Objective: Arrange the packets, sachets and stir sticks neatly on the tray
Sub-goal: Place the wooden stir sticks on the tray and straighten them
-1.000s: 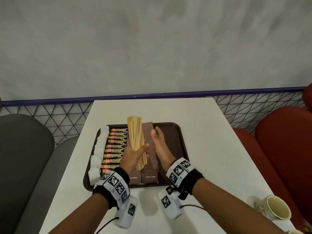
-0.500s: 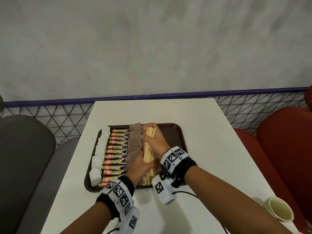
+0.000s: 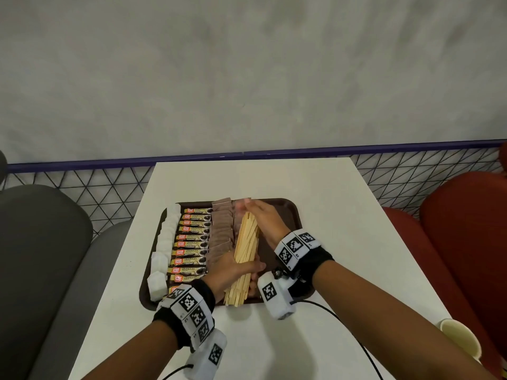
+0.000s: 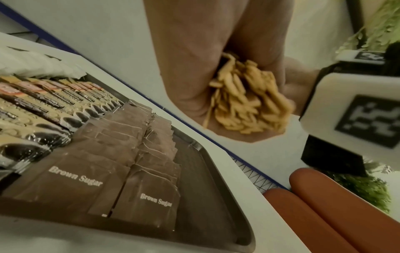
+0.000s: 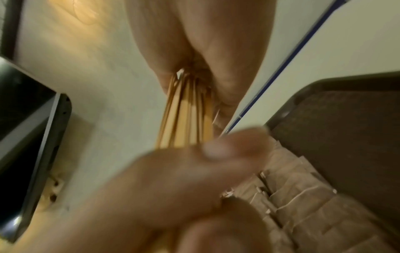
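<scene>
Shifted rightward now, the bundle of pale wooden stir sticks (image 3: pixel 245 255) sits over the bare right part of the dark brown plastic tray (image 3: pixel 290 215), just right of the two rows of brown sugar sachets (image 3: pixel 220 231), where a second ago it stood between the rows. Left hand (image 3: pixel 233 270) wraps the near half of the bundle, thumb across the top; right hand (image 3: pixel 263 218) curls over the far ends, capping them. Both are clamped on the sticks, and the bundle looks lifted off the tray at the near end, tips poking past the rim. To land this well, I'd say lower it flat and parallel to the sachet rows, right hand tapping the far ends square while the left loosens slowly so nothing fans out. The near tips look ragged in the left wrist view, so a push from that end seems due. Gold-and-black coffee granule packets (image 3: pixel 192 242) and white sachets (image 3: pixel 164 242) already lie in tidy columns on the left; keep knuckles off the sachets.
</scene>
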Demonstrator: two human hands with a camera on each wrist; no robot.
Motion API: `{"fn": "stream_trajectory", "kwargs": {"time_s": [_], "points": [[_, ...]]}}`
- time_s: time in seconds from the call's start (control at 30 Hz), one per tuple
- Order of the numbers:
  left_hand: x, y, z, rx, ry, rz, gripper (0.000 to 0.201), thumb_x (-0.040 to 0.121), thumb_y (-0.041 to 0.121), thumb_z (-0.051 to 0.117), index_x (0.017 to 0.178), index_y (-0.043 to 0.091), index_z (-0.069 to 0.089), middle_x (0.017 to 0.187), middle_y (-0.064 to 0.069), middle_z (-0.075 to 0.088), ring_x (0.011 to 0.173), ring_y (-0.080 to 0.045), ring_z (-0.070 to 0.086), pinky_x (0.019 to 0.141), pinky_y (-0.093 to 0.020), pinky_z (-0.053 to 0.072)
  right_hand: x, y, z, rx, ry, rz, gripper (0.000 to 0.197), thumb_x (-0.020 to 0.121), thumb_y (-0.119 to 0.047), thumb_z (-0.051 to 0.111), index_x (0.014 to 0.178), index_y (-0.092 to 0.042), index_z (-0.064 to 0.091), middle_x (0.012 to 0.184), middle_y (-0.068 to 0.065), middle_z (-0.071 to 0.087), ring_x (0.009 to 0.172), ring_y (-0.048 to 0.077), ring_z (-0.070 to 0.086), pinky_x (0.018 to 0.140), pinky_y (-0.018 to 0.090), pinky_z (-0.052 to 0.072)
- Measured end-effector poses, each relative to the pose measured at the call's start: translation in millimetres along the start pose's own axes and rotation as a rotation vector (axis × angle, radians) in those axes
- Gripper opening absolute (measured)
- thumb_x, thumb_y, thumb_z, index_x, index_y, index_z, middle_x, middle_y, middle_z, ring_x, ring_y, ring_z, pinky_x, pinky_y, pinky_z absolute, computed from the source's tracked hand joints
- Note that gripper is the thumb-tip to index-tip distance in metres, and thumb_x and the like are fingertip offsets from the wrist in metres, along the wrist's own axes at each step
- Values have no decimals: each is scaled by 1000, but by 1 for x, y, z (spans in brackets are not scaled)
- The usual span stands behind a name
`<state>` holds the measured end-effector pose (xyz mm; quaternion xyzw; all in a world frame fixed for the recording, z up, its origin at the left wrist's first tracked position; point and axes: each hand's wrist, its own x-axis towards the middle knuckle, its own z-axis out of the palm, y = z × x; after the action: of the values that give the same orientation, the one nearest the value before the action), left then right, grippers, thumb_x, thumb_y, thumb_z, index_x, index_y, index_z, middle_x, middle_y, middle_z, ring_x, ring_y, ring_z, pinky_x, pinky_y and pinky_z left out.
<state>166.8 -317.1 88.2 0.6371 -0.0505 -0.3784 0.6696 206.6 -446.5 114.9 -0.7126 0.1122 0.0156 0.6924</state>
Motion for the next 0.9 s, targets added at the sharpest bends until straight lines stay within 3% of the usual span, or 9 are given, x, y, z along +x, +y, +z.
{"fn": "stream_trajectory", "kwargs": {"time_s": [0.1,0.2,0.27,0.37,0.47,0.53,0.6,0.73,0.9], "points": [[1,-4,3,-16,33,-24,27,81,12,70,100,2,53,61,-9,56,48,-19,55,47,-29,52,-1,-3,0,-155,-152,24,42,99,-25,38,98,6,67,93,14,68,85,20,61,83,20,44],[3,-9,3,-24,62,-29,31,83,16,69,105,0,54,63,-8,59,51,-19,57,50,-29,52,-1,-1,-3,-237,-215,26,42,98,-26,39,102,6,66,113,20,66,93,22,61,84,19,41],[3,-7,3,-37,38,-33,25,85,12,66,103,-2,55,65,-9,58,52,-19,57,51,-29,52,-4,-2,-3,-220,-184,26,47,99,-35,33,114,-1,62,122,14,62,105,16,57,90,19,39],[6,-1,4,-84,81,-7,13,87,5,61,98,0,56,59,-6,55,47,-15,55,47,-26,51,-11,-4,-2,-24,-36,39,57,100,-41,20,132,0,44,133,19,50,122,27,49,102,36,35],[11,7,2,-188,148,76,9,88,3,58,97,2,57,61,-7,55,49,-15,56,49,-26,52,-18,12,-9,98,65,50,55,97,-48,22,140,-14,29,142,5,39,131,19,37,112,40,29],[15,9,-2,-255,206,140,10,89,3,57,98,3,57,64,-8,56,51,-15,58,50,-26,53,-26,31,-15,9,31,1,46,95,-49,33,133,-23,34,135,1,42,126,16,42,109,43,36],[20,9,-8,-308,264,194,14,89,5,57,103,4,56,65,-7,57,53,-15,60,52,-26,54,-38,49,-20,-88,-45,20,30,94,-46,36,117,-28,38,121,5,49,109,15,54,97,42,48],[32,7,-8,-307,330,262,19,89,7,57,107,4,52,64,-4,57,54,-15,58,54,-27,53,-59,66,-19,115,-167,295,39,96,-49,27,114,-20,44,108,3,56,91,13,58,77,28,51],[35,-1,-3,-284,345,256,35,87,11,61,118,2,48,68,-6,56,56,-16,59,55,-30,54,-62,64,-14,363,-267,378,31,99,-35,31,116,-20,53,108,7,61,101,24,58,91,37,49]]}}
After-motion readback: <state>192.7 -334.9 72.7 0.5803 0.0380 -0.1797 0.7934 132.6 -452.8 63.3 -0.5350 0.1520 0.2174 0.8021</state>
